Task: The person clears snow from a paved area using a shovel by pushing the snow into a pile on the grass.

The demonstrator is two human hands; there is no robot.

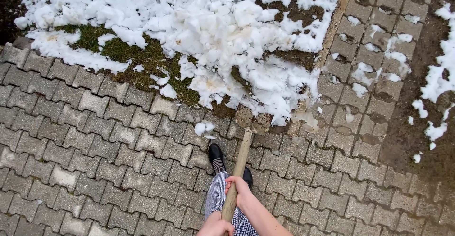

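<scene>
A wooden shovel handle [241, 155] runs from the bottom centre up to a dirty blade [252, 119] at the edge of a pile of wet snow [222, 32]. My right hand [240, 190] grips the handle partway up, its forearm coming in from the lower right. My left hand [215, 227] is closed around the handle's lower end at the frame's bottom edge. The blade's front lies against the snow, partly covered by it.
Grey interlocking paving stones [85, 160] cover the ground. My leg in checked trousers [215, 198] and black shoes [215, 153] stands left of the handle. Moss and soil [142, 60] show under the snow. A muddy strip [422, 122] with snow patches lies at the right.
</scene>
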